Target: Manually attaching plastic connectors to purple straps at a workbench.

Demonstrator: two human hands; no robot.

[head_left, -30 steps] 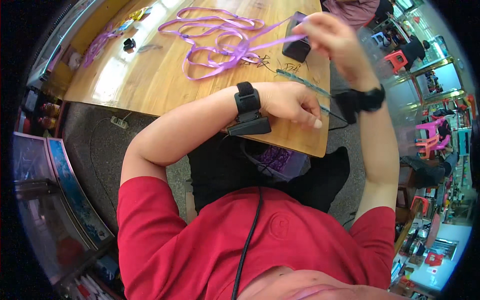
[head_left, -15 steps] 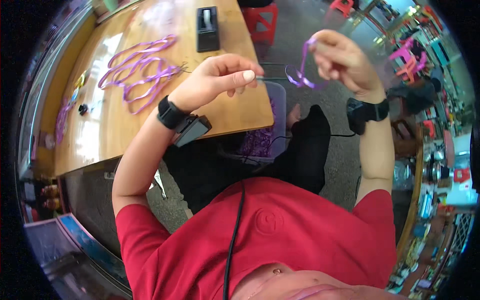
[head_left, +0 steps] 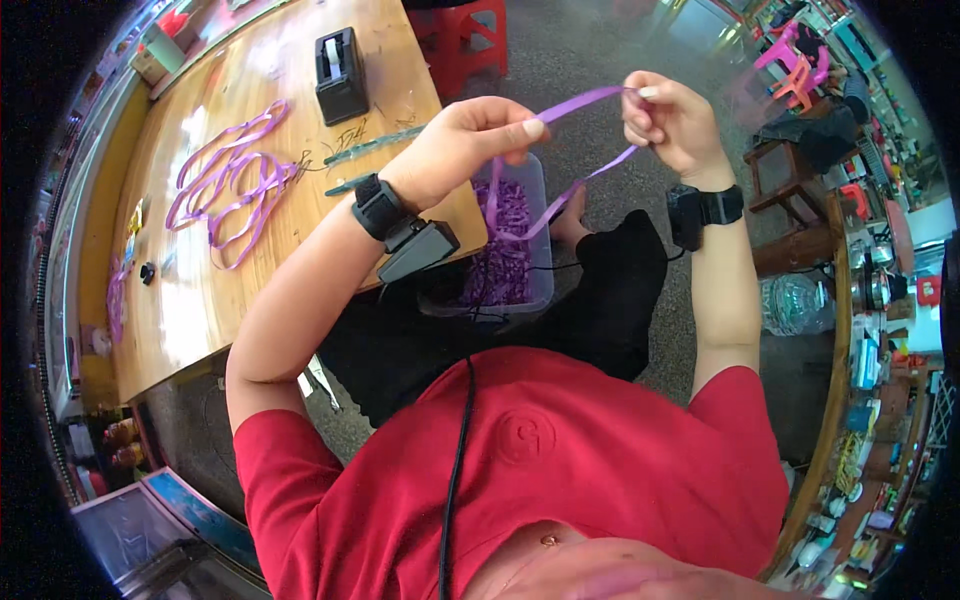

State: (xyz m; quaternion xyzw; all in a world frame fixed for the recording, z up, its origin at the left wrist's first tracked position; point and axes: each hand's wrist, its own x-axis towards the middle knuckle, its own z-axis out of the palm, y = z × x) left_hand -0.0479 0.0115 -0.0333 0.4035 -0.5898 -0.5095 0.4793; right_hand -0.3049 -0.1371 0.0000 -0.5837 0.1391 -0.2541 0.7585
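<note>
A loop of purple ribbon (head_left: 580, 103) is stretched in the air between my two hands. My left hand (head_left: 478, 138) pinches its left end between thumb and fingers, and my right hand (head_left: 678, 122) pinches the other side with curled fingers. The lower part of the loop hangs over a clear plastic bin (head_left: 543, 270) full of purple ribbon loops (head_left: 497, 285). Behind my left wrist are two thin teal strips (head_left: 372, 148), partly hidden; whether they lie on the table I cannot tell.
On the wooden table (head_left: 290, 300) lie more purple ribbons (head_left: 240, 190), dark wire-like bits (head_left: 350, 133) and a black tape dispenser (head_left: 341, 75). A red stool (head_left: 470, 45) stands beyond the table. Crowded shelves (head_left: 880, 400) line the right side. A black cable (head_left: 460, 450) runs down my shirt.
The ribbon, earlier hanging from my right hand, is now a stretched loop held by both hands. The teal strips, earlier extending right past my left fingertips, now show left of that wrist. My view has shifted.
</note>
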